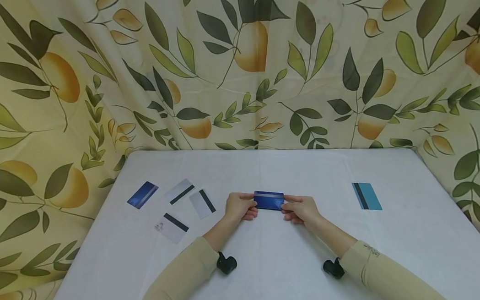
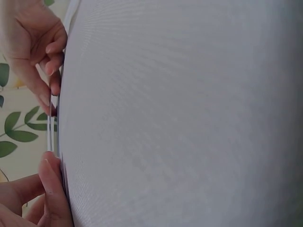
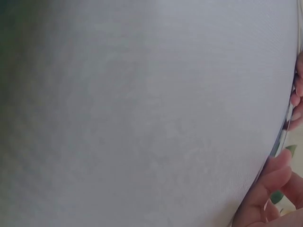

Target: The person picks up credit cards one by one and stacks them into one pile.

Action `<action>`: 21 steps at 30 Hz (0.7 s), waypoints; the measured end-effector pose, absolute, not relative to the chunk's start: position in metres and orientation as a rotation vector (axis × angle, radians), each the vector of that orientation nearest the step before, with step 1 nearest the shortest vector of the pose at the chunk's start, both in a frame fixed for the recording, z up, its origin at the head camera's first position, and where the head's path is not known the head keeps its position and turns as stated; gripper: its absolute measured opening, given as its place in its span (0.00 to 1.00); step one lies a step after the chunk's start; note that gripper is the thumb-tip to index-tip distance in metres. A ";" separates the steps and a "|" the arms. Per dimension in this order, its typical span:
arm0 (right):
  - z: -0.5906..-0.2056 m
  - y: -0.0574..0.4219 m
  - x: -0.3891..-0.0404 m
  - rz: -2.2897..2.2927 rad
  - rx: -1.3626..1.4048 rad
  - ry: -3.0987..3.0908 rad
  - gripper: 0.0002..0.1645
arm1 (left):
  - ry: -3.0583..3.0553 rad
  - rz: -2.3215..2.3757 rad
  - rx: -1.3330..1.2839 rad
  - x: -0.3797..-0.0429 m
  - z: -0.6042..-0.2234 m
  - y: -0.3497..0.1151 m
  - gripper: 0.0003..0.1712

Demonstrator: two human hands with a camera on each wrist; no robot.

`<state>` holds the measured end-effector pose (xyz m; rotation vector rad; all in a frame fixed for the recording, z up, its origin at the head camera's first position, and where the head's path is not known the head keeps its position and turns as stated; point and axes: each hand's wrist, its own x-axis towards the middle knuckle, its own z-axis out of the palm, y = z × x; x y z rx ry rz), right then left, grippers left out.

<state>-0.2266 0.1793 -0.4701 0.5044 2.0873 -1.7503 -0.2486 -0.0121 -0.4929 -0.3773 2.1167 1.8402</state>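
Observation:
A blue card (image 1: 269,201) with a greyish stripe lies between both hands, over the middle of the table. My left hand (image 1: 238,207) pinches its left end between thumb and fingers. At the opposite end, my right hand (image 1: 301,209) pinches the card in the same way. In the left wrist view, the card (image 2: 49,132) shows only as a thin edge between the two hands. The right wrist view has the hands at its right border; the card is mostly hidden there.
Left of the hands lie another blue card (image 1: 143,195) and several pale cards with black stripes, one being a white card (image 1: 202,204). A teal card (image 1: 368,196) with a dark stripe lies at the right. Behind the white-covered table (image 1: 307,169) hangs a leaf-patterned curtain (image 1: 228,95).

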 end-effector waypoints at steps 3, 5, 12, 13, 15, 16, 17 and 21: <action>-0.469 0.179 -0.226 -1.736 0.494 2.113 0.30 | 2.122 1.849 -0.371 -0.247 -0.492 -0.012 0.14; -0.468 0.178 -0.226 -1.717 0.487 2.139 0.30 | 2.125 1.853 -0.372 -0.247 -0.492 -0.012 0.13; -0.468 0.177 -0.227 -1.660 0.444 2.219 0.30 | 2.153 1.854 -0.359 -0.245 -0.490 -0.012 0.13; -0.469 0.177 -0.227 -1.657 0.442 2.225 0.30 | 2.152 1.853 -0.364 -0.245 -0.490 -0.012 0.13; -0.469 0.177 -0.228 -1.651 0.437 2.233 0.30 | 2.152 1.853 -0.364 -0.245 -0.490 -0.012 0.16; -0.469 0.177 -0.228 -1.650 0.435 2.235 0.30 | 2.156 1.853 -0.357 -0.245 -0.490 -0.012 0.17; -0.469 0.176 -0.228 -1.650 0.432 2.237 0.30 | 2.155 1.852 -0.354 -0.245 -0.490 -0.012 0.18; -0.468 0.176 -0.228 -1.646 0.427 2.246 0.30 | 2.151 1.855 -0.338 -0.245 -0.491 -0.012 0.21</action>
